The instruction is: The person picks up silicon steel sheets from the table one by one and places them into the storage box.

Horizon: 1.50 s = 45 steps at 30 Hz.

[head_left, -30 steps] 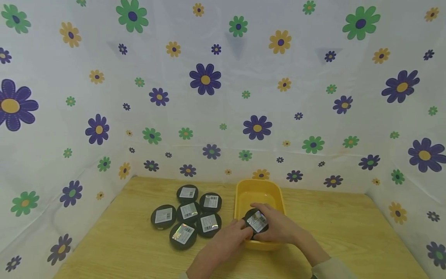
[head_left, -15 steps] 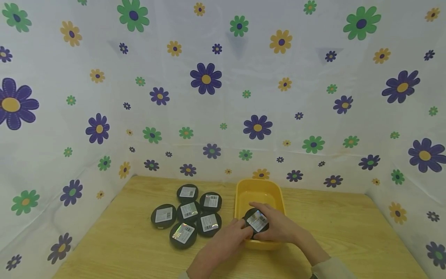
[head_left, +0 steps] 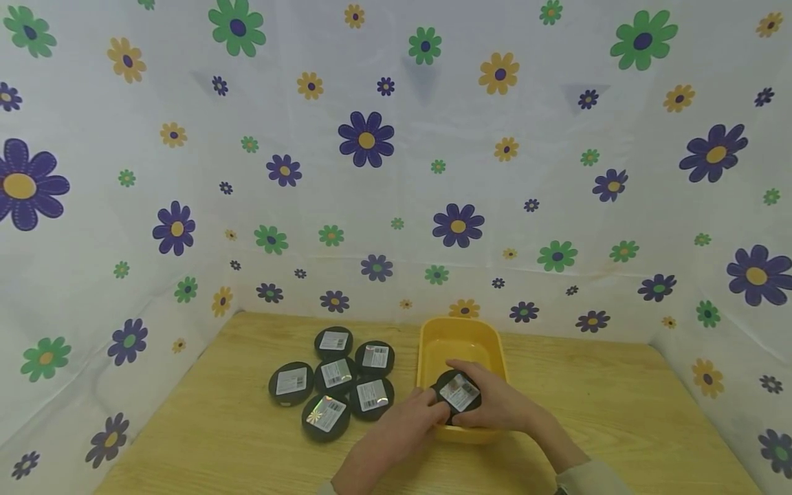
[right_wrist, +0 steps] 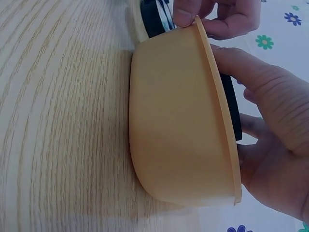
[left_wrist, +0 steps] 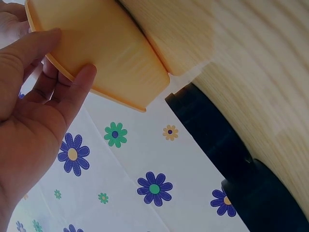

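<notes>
My right hand [head_left: 498, 402] grips a flat black round disc [head_left: 459, 392] with a silver barcode label, label side up, at the near end of the yellow basin [head_left: 460, 326]. In the right wrist view the disc's dark edge [right_wrist: 231, 104] shows just above the basin's rim, between thumb and fingers. My left hand [head_left: 405, 423] pinches the basin's left rim, its fingertips close beside the disc. The left wrist view has the thumb [left_wrist: 46, 41] on the basin's outer wall [left_wrist: 111, 48], with other fingers over the rim. What lies beneath the disc is hidden.
Several similar black discs [head_left: 326, 417] with silver labels lie grouped on the wooden table [head_left: 216, 440], left of the basin. White cloth [head_left: 396, 192] with printed flowers encloses the table at the back and both sides.
The disc in my right hand has shifted very slightly right, and the shine on its label has changed. My left hand, the basin and the grouped discs stay in place.
</notes>
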Available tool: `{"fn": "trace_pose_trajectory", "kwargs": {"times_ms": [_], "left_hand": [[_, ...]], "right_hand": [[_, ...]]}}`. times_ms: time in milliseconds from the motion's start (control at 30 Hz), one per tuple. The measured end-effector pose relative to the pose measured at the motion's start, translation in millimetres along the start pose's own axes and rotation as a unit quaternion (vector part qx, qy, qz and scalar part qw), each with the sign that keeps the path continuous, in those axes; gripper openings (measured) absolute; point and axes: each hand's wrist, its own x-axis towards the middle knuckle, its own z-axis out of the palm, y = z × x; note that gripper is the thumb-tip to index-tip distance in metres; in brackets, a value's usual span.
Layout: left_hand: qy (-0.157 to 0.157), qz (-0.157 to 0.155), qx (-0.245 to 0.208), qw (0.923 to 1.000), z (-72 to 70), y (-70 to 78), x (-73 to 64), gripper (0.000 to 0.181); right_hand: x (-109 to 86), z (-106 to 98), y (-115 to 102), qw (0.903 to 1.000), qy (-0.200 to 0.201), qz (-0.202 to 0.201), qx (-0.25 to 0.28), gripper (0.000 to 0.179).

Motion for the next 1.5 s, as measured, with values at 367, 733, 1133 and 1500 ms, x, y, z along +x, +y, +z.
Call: {"fn": "trace_pose_trajectory", "kwargs": {"times_ms": [367,733,1133,1500], "left_hand": [[-0.005,0.002,-0.011,0.9999,-3.0,-0.2,1.5,0.021],[-0.009,0.004,-0.006,0.9999,-3.5,0.0,3.2,0.02],[-0.005,0.015,-0.007,0.9999,-4.3,0.0,2.6,0.02],[-0.008,0.001,0.001,1.0,-7.4,2.0,0.9,0.02]], "right_hand": [[-0.1,-2.0,-1.4,0.9988,-0.005,0.014,0.046,0.09],[0.6,-0.7,-3.3,0.9966,0.002,0.025,0.079,0.099],[-4.1,5.5,-2.6,0.9926,0.023,0.051,0.108,0.093],[-13.2,8.0,-12.6,0.9952,0.02,0.047,0.083,0.096]]}}
